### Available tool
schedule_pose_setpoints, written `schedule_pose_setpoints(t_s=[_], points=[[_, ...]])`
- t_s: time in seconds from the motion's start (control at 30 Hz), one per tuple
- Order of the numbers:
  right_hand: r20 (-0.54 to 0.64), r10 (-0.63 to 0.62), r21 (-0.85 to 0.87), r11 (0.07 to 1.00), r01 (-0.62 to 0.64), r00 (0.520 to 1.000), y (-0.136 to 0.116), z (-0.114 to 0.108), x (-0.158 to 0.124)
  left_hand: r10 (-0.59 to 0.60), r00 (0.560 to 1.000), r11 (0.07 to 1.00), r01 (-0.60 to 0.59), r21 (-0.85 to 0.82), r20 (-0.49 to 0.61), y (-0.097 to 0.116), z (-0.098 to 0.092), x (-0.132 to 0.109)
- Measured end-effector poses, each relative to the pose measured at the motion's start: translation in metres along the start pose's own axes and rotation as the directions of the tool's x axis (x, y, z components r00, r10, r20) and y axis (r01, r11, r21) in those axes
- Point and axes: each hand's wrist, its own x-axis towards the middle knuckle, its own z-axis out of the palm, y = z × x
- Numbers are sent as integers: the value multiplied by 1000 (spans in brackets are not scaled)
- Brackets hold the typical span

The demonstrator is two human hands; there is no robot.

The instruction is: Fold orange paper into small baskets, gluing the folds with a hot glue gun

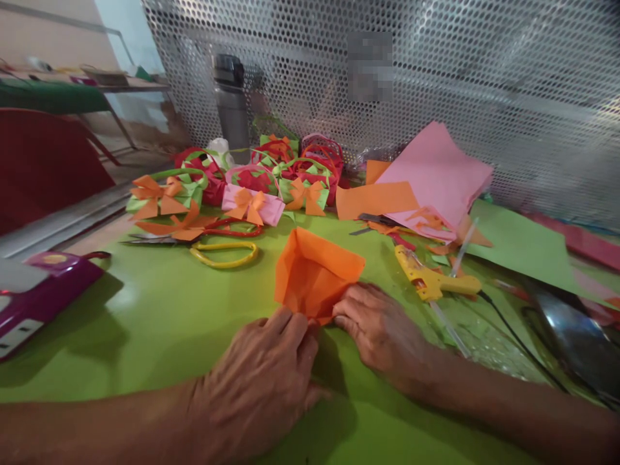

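A heavy press could spoil the shape

The open-topped box of bright orange paper (pixel 317 274) sits on the glossy lime-green tabletop (pixel 184 323) straight in front of me; call it the dial's centre, twelve pointing away. My left hand (pixel 266 378), at seven o'clock, has its fingers bunched together against the near edge; I cannot tell whether they pinch anything underneath. My right hand (pixel 380 329), at four, has curled fingers that seem to pinch the near right corner. The walls look thin, so I judge that uneven pressure between my hands could crease or skew them, and a slack corner could spring open. The yellow plastic glue gun (pixel 429 278) lies at three; a careless move of my right arm could brush it. The metal scissors with a looped yellow handle (pixel 223 246) lie between nine and ten, where a wide leftward sweep could knock them.
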Motion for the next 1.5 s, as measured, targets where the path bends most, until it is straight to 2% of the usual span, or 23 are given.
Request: schedule_pose_setpoints(t_s=[0.33, 0.77, 0.93, 1.13, 1.3, 1.4, 1.5], points=[[-3, 162, 28, 986, -162, 987, -6, -3, 6, 35, 999, 999, -35, -23, 7, 0, -2, 4], [7, 211, 16, 977, -211, 977, -8, -4, 10, 30, 1000, 999, -30, -16, -1, 1, -2, 5], [13, 215, 20, 976, -215, 977, -8, -3, 11, 61, 997, 998, -59, 27, -57, 0, 1, 2], [20, 229, 17, 973, -229, 973, -9, -5, 12, 56, 998, 998, -56, -10, -16, -1, 0, 3], [14, 244, 12, 970, -244, 970, -8, -3, 12, 70, 996, 998, -70, 5, -60, -2, -1, 4], [6, 159, -45, 986, -159, 987, -6, -4, 6, 70, 996, 998, -70, -1, -63, -2, -1, 4], [53, -73, -187, 979, 82, 996, -6, -8, -3, 62, 996, 998, -64, -24, -58, -2, -2, 5]])
